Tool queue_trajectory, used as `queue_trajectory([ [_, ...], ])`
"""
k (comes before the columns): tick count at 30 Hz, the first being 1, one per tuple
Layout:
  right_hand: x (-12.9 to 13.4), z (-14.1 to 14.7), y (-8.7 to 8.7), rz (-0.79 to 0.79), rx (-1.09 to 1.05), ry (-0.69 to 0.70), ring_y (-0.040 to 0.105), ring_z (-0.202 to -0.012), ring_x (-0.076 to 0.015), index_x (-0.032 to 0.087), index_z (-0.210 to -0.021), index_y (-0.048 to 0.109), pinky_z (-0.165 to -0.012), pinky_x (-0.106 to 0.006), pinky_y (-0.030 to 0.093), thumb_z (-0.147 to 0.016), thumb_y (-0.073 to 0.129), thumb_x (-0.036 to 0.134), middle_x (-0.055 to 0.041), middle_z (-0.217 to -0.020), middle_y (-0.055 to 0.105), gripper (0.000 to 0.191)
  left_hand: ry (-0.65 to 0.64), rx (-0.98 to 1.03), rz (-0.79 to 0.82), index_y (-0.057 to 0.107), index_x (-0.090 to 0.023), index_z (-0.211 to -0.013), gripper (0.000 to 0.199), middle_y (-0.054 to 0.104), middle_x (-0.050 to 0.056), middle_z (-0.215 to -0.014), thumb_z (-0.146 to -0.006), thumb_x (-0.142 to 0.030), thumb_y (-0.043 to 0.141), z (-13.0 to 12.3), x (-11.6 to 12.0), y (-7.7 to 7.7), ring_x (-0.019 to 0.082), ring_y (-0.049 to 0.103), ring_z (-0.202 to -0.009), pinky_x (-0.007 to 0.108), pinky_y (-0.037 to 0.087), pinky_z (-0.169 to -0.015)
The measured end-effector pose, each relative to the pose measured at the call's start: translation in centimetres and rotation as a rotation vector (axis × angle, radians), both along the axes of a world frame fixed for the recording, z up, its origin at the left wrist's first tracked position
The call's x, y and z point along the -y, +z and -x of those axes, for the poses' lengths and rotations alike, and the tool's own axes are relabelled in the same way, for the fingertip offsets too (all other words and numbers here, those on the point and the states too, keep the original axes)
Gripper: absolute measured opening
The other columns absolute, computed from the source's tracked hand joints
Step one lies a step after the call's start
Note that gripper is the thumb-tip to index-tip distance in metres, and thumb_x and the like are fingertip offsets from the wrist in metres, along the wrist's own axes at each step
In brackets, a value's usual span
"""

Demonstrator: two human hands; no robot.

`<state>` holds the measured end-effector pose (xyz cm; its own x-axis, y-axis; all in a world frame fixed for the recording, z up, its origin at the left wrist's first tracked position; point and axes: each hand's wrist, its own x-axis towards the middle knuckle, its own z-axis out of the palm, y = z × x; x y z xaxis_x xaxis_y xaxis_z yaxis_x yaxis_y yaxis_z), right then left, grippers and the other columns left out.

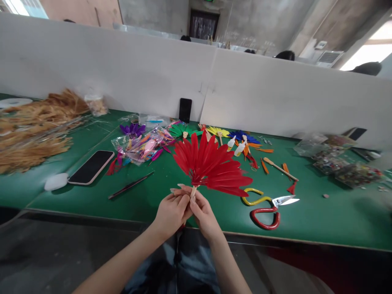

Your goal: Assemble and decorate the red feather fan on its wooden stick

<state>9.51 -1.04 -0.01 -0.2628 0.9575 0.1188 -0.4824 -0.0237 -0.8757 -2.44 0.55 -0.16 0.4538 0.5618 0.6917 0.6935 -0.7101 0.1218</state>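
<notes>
A red feather fan is held up over the front edge of the green table, its feathers spread upward and to the right. My left hand is closed around the lower part of its wooden handle. My right hand pinches the same handle from the right, just under the feathers. The fingers of both hands touch each other. Scissors with one yellow and one red grip lie open on the table, right of my hands. Dark tweezers rest to the left.
Left on the green table are a phone, a white case and tan fibres. Behind the fan lie bagged coloured feathers, glue bottles and other fans. Bagged beads sit right, before a white partition.
</notes>
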Motion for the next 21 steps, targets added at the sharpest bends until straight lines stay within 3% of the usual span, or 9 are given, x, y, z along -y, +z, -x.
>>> queue_trajectory([
  [8, 0.5, 0.3, -1.4, 0.019, 0.015, -0.078, 0.052, -0.116, -0.0249, 0.023, -0.109, 0.063, -0.105, -0.043, 0.031, -0.087, 0.05, 0.04, -0.0072, -0.12, 0.061, 0.031, 0.004, 0.046, -0.003, 0.048, -0.018, -0.066, 0.025, 0.062, 0.002, -0.057, -0.088, -0.015, 0.037, -0.2, 0.4, -0.1, 0.017, 0.061, -0.055, 0.029, 0.049, -0.059],
  [13, 0.7, 0.3, -0.4, 0.019, 0.01, -0.057, 0.055, -0.112, -0.025, 0.021, -0.11, 0.062, -0.102, -0.043, 0.036, -0.084, 0.054, 0.039, -0.0074, -0.117, 0.063, 0.033, 0.015, 0.023, -0.036, 0.054, -0.016, -0.07, 0.024, 0.064, 0.004, -0.059, -0.088, -0.018, 0.038, -0.1, 0.5, -0.2, 0.017, 0.061, -0.056, 0.029, 0.047, -0.059],
  [18, -0.1, 0.4, 0.1, 0.089, 0.026, -0.132, 0.058, -0.107, -0.0236, 0.018, -0.107, 0.061, -0.099, -0.042, 0.039, -0.082, 0.058, 0.037, -0.0099, -0.112, 0.065, 0.031, 0.166, -0.059, -0.056, 0.054, -0.017, -0.061, 0.027, 0.057, 0.0, -0.048, -0.086, -0.017, 0.044, 0.0, 0.6, -0.5, 0.016, 0.053, -0.043, 0.029, 0.037, -0.047],
  [21, -1.2, 0.5, -0.4, 0.143, -0.039, -0.206, 0.06, -0.105, -0.0239, 0.018, -0.102, 0.061, -0.093, -0.04, 0.045, -0.077, 0.065, 0.038, -0.011, -0.114, 0.064, 0.033, 0.245, -0.097, 0.0, 0.06, -0.017, -0.067, 0.021, 0.059, -0.002, -0.047, -0.084, -0.018, 0.047, 0.0, 0.6, -1.1, 0.016, 0.053, -0.041, 0.029, 0.034, -0.046],
])
